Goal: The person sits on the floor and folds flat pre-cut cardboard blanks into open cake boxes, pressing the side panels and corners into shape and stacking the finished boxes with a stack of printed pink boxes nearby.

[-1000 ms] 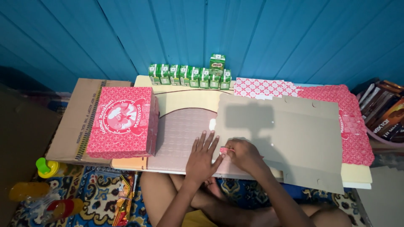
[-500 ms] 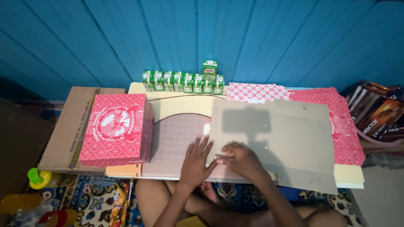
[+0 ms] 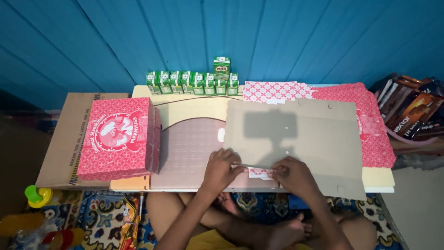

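A flat, unfolded cardboard box blank (image 3: 305, 134), grey-brown side up, lies on the low table (image 3: 194, 111). My left hand (image 3: 221, 167) pinches its near left edge, fingers curled over it. My right hand (image 3: 296, 175) grips the same near edge further right, where a red-and-white patterned flap (image 3: 260, 173) is lifted and shows from underneath. A folded red patterned box (image 3: 118, 136) stands at the table's left end.
A row of small green drink cartons (image 3: 192, 82), one stacked on top, lines the back edge by the blue wall. More red patterned blanks (image 3: 370, 120) lie under and right of the grey sheet. A brown carton (image 3: 64, 134) sits left; dark packets (image 3: 411, 111) right. My crossed legs are below.
My left hand went from lying flat with spread fingers to curled on the sheet's edge. My right hand slid right along that edge, and the patterned flap now lifts up.
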